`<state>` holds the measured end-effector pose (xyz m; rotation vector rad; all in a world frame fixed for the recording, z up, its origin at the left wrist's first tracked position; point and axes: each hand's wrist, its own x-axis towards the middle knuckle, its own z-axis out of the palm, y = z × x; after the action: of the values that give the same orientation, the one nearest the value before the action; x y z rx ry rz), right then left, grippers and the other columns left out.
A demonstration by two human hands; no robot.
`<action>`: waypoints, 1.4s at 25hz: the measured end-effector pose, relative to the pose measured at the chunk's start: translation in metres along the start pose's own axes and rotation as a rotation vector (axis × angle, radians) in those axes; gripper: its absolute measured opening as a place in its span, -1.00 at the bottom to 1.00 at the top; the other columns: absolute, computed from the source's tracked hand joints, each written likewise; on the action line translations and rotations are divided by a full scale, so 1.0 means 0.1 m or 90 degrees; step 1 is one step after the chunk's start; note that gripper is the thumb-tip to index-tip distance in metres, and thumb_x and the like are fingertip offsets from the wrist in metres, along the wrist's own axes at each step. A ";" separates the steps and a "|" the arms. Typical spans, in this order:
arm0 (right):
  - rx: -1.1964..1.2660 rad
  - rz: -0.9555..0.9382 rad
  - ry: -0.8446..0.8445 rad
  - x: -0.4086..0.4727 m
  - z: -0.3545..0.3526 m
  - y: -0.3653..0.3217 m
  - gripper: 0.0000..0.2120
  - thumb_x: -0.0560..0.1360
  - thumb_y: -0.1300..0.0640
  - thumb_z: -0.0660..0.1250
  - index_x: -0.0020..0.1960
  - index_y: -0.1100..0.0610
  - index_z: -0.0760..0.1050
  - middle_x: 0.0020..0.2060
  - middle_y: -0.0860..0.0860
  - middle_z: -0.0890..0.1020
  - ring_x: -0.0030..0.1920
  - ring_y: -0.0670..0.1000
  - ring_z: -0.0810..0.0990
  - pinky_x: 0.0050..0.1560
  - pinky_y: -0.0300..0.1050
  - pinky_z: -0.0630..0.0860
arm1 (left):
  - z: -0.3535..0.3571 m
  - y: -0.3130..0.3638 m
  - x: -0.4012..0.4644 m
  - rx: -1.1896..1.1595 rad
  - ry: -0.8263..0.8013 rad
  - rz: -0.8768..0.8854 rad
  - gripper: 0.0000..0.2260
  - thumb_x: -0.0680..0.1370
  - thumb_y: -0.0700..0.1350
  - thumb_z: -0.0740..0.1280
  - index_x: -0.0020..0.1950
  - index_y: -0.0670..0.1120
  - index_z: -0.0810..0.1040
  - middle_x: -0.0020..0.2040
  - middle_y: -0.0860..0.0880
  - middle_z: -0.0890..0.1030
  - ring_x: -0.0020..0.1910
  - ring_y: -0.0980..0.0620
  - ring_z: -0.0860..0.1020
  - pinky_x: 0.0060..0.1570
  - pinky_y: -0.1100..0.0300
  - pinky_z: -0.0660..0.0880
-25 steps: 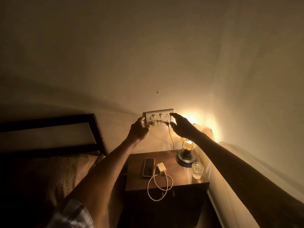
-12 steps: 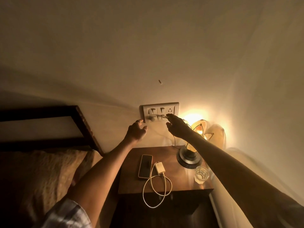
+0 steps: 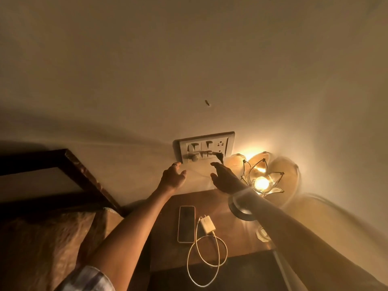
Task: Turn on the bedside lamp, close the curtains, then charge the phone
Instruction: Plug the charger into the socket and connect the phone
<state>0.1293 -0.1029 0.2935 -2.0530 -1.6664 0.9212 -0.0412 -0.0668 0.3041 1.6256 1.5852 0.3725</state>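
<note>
the left hand (image 3: pixel 173 178) hovers just below the switch plate (image 3: pixel 204 147), its grip wide, fingers loose and holding nothing. the right hand (image 3: pixel 223 178) reaches up beneath the plate's right end, grip also wide, fingertips near the dark plug (image 3: pixel 218 155) seated there but not clearly touching it. right of the plate the bedside lamp (image 3: pixel 261 181) glows, its base near the desk's (image 3: pixel 168 238) back edge. below the plate the phone (image 3: pixel 186 223) lies flat mid-desk, the white charger (image 3: pixel 207 224) just beside it, apart. the cable (image 3: pixel 206 261) loops over the desk's front edge. a glass (image 3: pixel 262 234) sits by the right edge. left of the plate stands the bed's dark headboard (image 3: pixel 84 175).
</note>
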 end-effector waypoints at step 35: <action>-0.154 0.383 -0.001 -0.02 1.07 3.09 -0.24 0.44 0.00 0.34 0.51 0.08 0.02 0.54 0.10 -0.02 0.53 0.23 -0.10 0.49 0.20 -0.02 | 2.75 -1.54 0.85 0.042 -0.147 -0.228 -0.59 0.54 -0.11 0.23 0.40 -0.08 0.35 0.34 -0.14 0.48 0.27 -0.12 0.48 0.18 0.12 0.41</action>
<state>0.2856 -0.1982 0.0220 -2.7968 -1.2128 0.9195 0.0598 -0.1004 -0.0041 1.3402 1.6795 -0.0549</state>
